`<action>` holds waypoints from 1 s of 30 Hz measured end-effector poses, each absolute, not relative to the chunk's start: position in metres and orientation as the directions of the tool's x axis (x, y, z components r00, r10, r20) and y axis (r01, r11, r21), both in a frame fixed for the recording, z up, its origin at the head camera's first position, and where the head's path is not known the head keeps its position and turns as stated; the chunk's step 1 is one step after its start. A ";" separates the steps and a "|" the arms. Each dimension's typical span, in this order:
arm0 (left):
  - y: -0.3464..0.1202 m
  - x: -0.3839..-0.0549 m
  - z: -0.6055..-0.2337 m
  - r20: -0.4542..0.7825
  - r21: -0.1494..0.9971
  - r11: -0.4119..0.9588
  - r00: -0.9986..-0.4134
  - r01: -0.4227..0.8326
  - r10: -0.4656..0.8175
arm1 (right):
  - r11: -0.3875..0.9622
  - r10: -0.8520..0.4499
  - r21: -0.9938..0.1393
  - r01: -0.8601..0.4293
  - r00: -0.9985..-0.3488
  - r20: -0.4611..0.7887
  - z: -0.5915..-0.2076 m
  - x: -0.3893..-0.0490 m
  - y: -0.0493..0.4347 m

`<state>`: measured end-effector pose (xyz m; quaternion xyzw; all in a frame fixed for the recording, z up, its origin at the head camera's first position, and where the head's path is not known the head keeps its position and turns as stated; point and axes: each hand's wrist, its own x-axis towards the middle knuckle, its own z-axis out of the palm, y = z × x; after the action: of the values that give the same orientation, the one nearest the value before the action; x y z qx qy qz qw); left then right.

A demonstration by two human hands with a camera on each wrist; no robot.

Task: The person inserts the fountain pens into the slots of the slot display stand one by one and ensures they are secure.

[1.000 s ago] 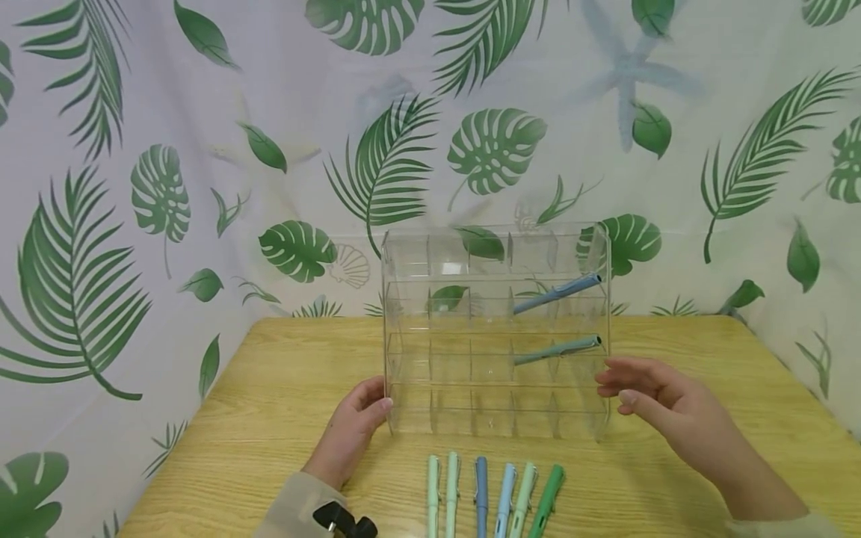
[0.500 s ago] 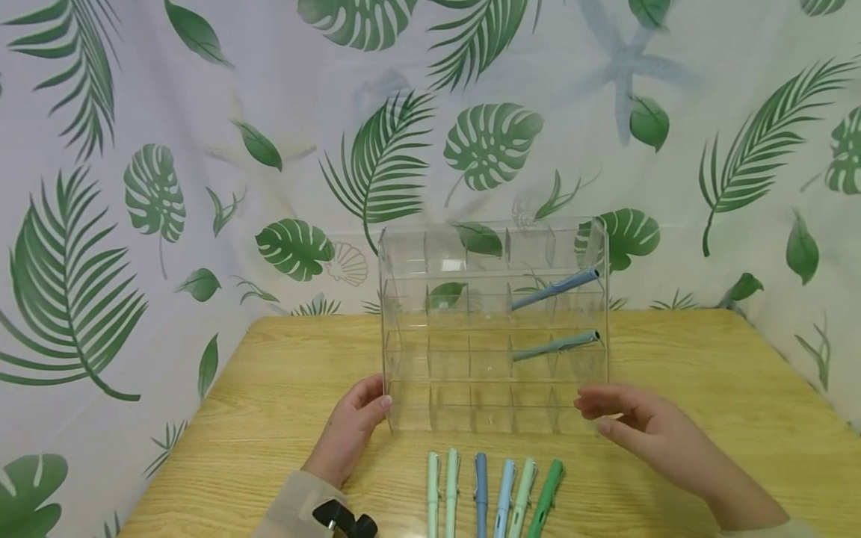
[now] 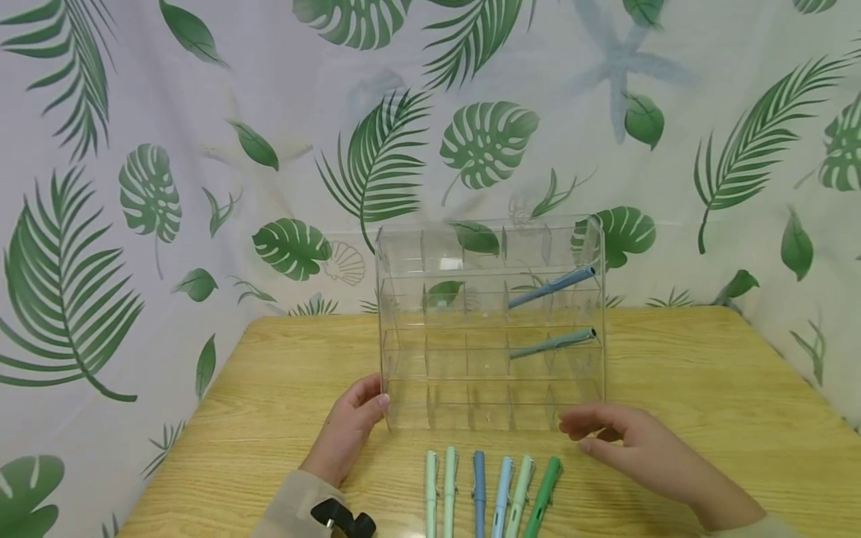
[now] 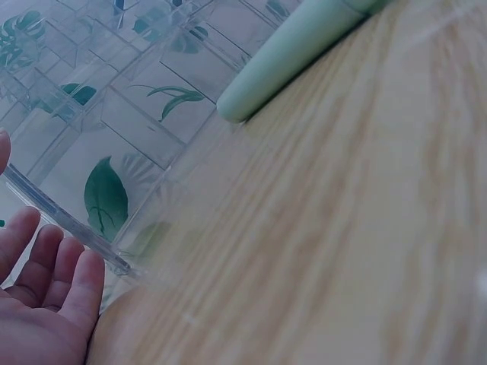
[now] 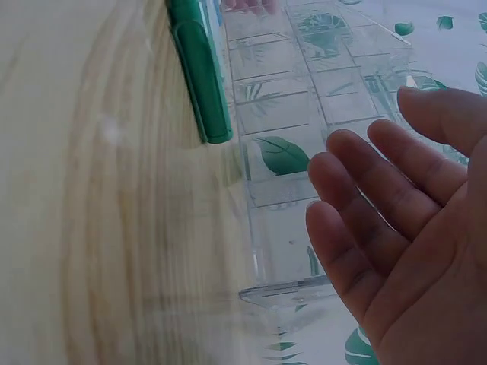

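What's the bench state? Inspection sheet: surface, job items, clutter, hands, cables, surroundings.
Surface: wood-grain table.
Job items, rack: clear rack stands upright; slate-blue pen and grey-green pen slant at its right side.
Job items, table: three light green pens, dark blue pen, light blue pen and green pen lie in front of the rack, lower ends out of frame.
Clutter: nothing seen.
Left hand: grips the rack's left edge; black clamp at the sleeve.
Right hand: near the rack's lower right, holding nothing.
Cables: nothing seen.
Surroundings: leaf-print backdrop.
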<state>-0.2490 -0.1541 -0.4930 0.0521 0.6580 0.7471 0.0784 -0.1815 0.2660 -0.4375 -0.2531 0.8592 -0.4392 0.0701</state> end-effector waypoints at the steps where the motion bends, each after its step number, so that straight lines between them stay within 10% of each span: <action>1: -0.154 -0.249 -0.493 -0.024 0.992 -0.121 -0.982 -0.047 0.187 | 0.488 -0.502 -0.788 -0.376 -0.859 0.098 -0.439 -0.182 0.265; 30: -0.155 -0.249 -0.492 -0.026 0.991 -0.124 -0.981 -0.051 0.194 | 0.480 -0.627 -0.787 -0.388 -0.779 0.002 -0.476 -0.186 0.253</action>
<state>-0.2493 -0.1547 -0.4920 0.0546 0.6566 0.7478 0.0819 -0.1856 0.2530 -0.4755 -0.2995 0.8479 -0.4128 0.1446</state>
